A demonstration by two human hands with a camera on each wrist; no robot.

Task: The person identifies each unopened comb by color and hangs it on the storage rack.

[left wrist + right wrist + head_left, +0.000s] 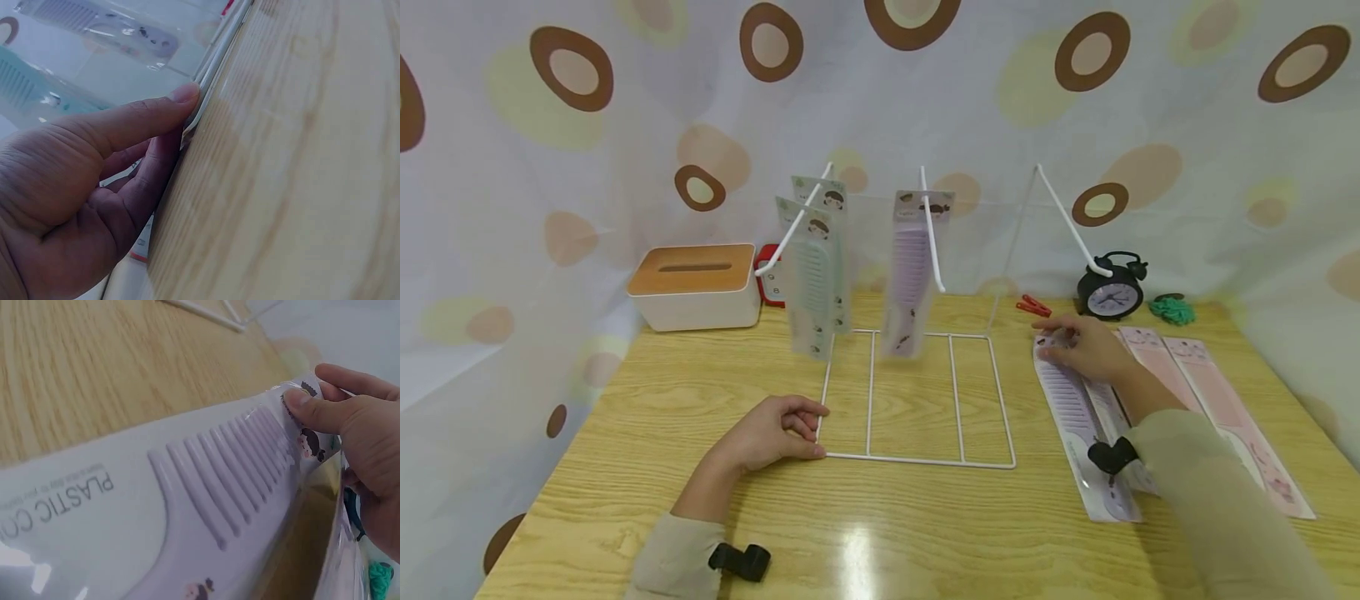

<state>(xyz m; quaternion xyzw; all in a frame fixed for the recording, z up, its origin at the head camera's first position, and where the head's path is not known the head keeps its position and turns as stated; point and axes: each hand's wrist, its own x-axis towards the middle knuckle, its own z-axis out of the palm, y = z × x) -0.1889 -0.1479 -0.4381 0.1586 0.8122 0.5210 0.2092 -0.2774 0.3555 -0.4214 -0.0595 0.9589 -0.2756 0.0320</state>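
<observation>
At the front left corner of a white wire display rack [917, 460], my left hand [771, 433] pinches the frame between thumb [185, 94] and fingers. My right hand [1090, 350] grips the top end of a packaged purple comb [1067, 404], thumb on the printed card. In the right wrist view this pack's near edge stands up off the one beside it. That other purple comb pack [1108, 408] lies partly under my right arm. Two packaged green combs [811, 283] hang from the rack's left hook, and one packaged purple comb [910, 267] from the middle hook.
Pink comb packs [1225, 408] lie at the right. Behind stand a black alarm clock [1112, 298], green twine [1172, 311] and a red clip [1034, 306]. A wood-topped tissue box [696, 292] and a red clock [770, 279] stand back left. The right hook [1071, 221] juts forward.
</observation>
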